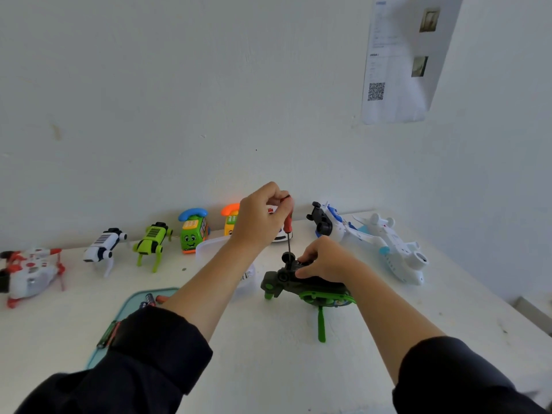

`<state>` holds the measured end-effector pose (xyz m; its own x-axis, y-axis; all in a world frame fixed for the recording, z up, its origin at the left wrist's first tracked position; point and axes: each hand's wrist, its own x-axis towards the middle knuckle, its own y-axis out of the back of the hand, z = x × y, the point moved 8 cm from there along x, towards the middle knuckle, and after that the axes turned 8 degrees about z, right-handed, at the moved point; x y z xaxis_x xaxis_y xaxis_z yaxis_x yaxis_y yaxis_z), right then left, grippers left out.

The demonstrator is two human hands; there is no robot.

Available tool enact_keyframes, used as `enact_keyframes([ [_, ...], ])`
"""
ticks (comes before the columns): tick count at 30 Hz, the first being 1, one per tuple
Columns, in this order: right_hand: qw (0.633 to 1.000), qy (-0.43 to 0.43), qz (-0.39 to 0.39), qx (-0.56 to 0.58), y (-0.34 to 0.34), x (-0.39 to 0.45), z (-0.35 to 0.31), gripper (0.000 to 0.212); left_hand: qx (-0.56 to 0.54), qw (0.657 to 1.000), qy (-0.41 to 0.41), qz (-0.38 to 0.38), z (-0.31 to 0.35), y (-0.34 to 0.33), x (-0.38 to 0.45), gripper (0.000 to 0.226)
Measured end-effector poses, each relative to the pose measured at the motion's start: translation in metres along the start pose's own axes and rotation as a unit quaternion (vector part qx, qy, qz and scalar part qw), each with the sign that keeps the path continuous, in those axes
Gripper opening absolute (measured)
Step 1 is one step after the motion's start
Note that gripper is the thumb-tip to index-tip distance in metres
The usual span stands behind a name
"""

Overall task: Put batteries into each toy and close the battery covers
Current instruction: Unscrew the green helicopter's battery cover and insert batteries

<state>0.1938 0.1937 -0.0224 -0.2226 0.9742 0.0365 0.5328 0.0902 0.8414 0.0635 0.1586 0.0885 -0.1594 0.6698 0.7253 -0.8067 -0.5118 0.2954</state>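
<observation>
A dark green toy helicopter (310,289) lies upside down on the white table (268,369) at centre. My right hand (324,259) rests on its underside, fingers curled round the body. My left hand (261,218) grips the red handle of a screwdriver (288,231), held upright, its thin shaft pointing down to the helicopter's underside by a black wheel. A teal tray (131,303) at the left holds batteries (149,300), partly hidden by my left sleeve.
Along the wall stand a red-white helicopter (30,273), a white robot dog (103,246), a green robot dog (152,242), a green phone toy (194,231), an orange phone toy (230,219) and white planes (388,243). A clear white container (209,248) sits behind my left arm.
</observation>
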Motion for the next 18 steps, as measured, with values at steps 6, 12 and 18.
enact_keyframes([
  [6,1.000,-0.002,0.002,0.010,0.000,-0.001,0.000,0.029,0.021,0.999,-0.022,-0.021,0.010,-0.006,0.005,0.019],
  [12,1.000,0.003,0.003,0.017,0.000,-0.001,0.000,0.028,0.049,0.998,-0.030,0.026,0.005,-0.001,0.005,0.014],
  [18,1.000,0.003,0.003,0.014,-0.001,0.000,0.002,0.026,-0.013,0.998,0.030,-0.054,-0.006,-0.012,0.007,0.025],
])
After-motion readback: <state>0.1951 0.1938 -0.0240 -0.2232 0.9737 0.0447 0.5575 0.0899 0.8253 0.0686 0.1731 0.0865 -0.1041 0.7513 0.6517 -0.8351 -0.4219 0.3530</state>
